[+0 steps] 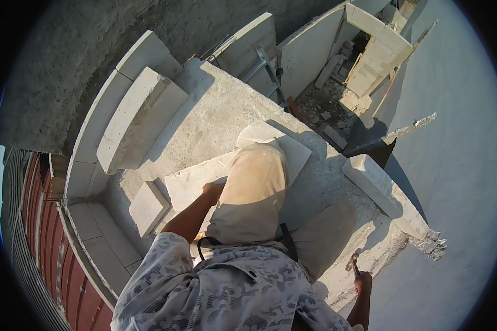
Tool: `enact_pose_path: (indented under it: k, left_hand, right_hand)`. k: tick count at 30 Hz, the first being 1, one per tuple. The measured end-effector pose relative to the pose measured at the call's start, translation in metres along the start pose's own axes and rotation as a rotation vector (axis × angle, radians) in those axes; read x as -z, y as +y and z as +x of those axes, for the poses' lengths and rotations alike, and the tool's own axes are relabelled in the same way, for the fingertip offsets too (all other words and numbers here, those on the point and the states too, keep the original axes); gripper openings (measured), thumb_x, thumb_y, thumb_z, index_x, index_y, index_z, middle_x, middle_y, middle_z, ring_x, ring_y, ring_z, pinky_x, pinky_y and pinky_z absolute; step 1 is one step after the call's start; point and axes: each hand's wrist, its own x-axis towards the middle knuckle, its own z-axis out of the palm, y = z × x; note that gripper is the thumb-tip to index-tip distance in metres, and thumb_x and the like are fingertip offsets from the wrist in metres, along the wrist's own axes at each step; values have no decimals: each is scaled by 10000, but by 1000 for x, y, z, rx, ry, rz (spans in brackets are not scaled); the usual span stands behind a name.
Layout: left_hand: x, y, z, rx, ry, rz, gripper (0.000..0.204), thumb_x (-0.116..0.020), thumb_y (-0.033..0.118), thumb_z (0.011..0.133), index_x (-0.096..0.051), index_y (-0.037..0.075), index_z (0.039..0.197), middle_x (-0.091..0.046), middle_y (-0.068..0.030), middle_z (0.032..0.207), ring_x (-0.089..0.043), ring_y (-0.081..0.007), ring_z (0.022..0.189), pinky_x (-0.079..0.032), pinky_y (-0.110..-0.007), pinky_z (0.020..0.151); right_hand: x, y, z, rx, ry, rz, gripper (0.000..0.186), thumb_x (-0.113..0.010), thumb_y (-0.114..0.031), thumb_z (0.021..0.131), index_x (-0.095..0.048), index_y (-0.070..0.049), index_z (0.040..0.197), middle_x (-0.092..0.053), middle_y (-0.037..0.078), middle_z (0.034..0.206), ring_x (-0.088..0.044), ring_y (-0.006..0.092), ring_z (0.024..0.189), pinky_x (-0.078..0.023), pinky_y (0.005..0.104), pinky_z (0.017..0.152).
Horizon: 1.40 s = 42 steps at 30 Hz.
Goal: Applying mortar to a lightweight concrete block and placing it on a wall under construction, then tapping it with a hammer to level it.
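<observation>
My right hand [363,283] is closed around the handle of a hammer [352,262], held low at the right, near the edge of the concrete slab [226,102]. Beside my bent knee, my left hand [212,193] is at a long pale block [192,179]; its fingers are mostly hidden, so their grip does not show. My trousered leg covers part of this block. Just beyond the knee lies another pale slab-like block [295,151], partly covered. A small square block [149,208] sits to the left of my forearm.
A large block [135,118] stands against the low block wall [102,116] at left. Along the right edge lies a long block [384,190]. Beyond the slab's far edge are a ladder [268,69] and a lower area with rubble [326,107]. A grey wall [453,138] rises at right.
</observation>
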Motion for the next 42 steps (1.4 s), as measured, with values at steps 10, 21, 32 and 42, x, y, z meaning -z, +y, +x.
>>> enact_pose_path:
  k: [10,21,32,42]
  left_hand:
    - [101,-11,-20,-68,632,-165,1191,-976,395,639,-349,-90,1529,-463,-319,1503,-486,-368,1401,-472,-422,1109]
    - [161,9,53,-161,-101,-55,1098,-982,472,517,-579,13,1429,-610,-222,1417,-520,-366,1384,-397,-468,1152]
    - [168,4,29,-126,-196,59,1070,-1014,377,468,-601,-7,1377,-645,-202,1362,-564,-364,1316,-433,-462,1109]
    - [166,14,-15,-240,-145,78,907,-995,312,453,-677,5,1245,-715,-183,1189,-657,-333,1154,-501,-427,991]
  right_hand:
    - [-57,-31,-13,110,189,-48,242,-578,-106,902,-692,10,1081,-720,249,981,-716,420,955,-574,522,834]
    - [-48,-27,-15,33,153,105,120,-647,-55,867,-688,6,962,-717,195,792,-722,330,625,-557,475,518]
    - [-61,-10,8,-48,-2,360,63,-606,-76,977,-594,-25,941,-525,75,591,-534,200,410,-401,370,348]
    - [-12,-59,-28,-122,-71,355,161,-628,-151,1004,-623,9,995,-561,86,611,-565,198,433,-427,366,362]
